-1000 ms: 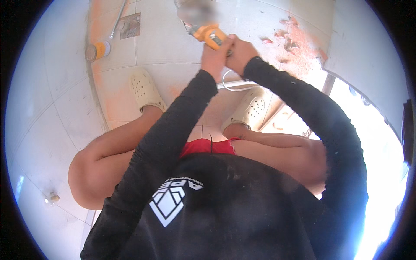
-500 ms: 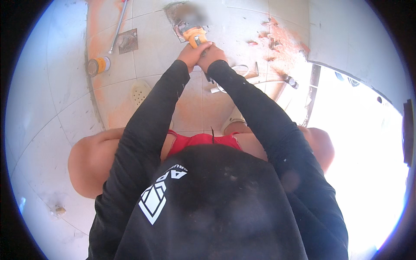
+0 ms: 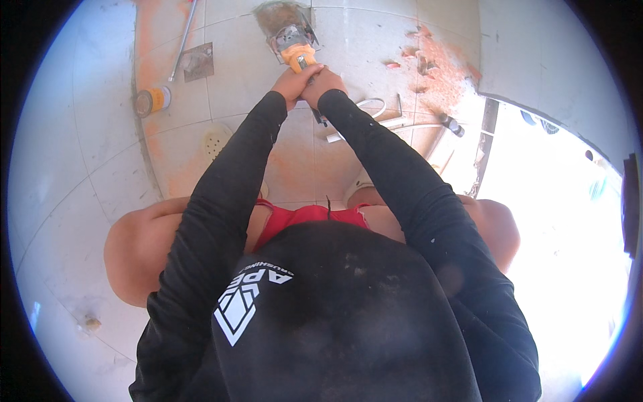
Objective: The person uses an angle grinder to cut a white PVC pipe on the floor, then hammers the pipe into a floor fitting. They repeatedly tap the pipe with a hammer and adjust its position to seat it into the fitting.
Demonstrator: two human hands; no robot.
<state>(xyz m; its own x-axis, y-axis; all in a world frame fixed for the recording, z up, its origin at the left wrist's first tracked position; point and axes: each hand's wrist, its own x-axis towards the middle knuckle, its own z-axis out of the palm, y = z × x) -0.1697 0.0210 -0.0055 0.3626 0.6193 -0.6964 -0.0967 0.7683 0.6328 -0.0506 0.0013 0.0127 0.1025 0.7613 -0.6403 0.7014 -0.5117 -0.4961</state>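
Note:
Both my arms stretch forward to an angle grinder (image 3: 299, 56) with an orange-yellow body and a grey metal guard at its far end. My left hand (image 3: 289, 84) is closed around its body from the left. My right hand (image 3: 326, 85) wraps the rear of the body from the right, the two hands touching. The grinder's head lies over a dark, rough patch (image 3: 276, 19) cut into the pale tile floor. I cannot make out its disc clearly.
At the left a can (image 3: 153, 101) lies near a long metal rod (image 3: 183, 41) and a square brown patch (image 3: 198, 61). Orange rubble (image 3: 429, 57) spreads at the far right. A white cable (image 3: 375, 110) and a hammer-like tool (image 3: 451, 125) lie right of my hands.
The grinder and both hands have shifted slightly left. The grey blur over the grinder's head is gone, and the dark patch beyond it shows more plainly.

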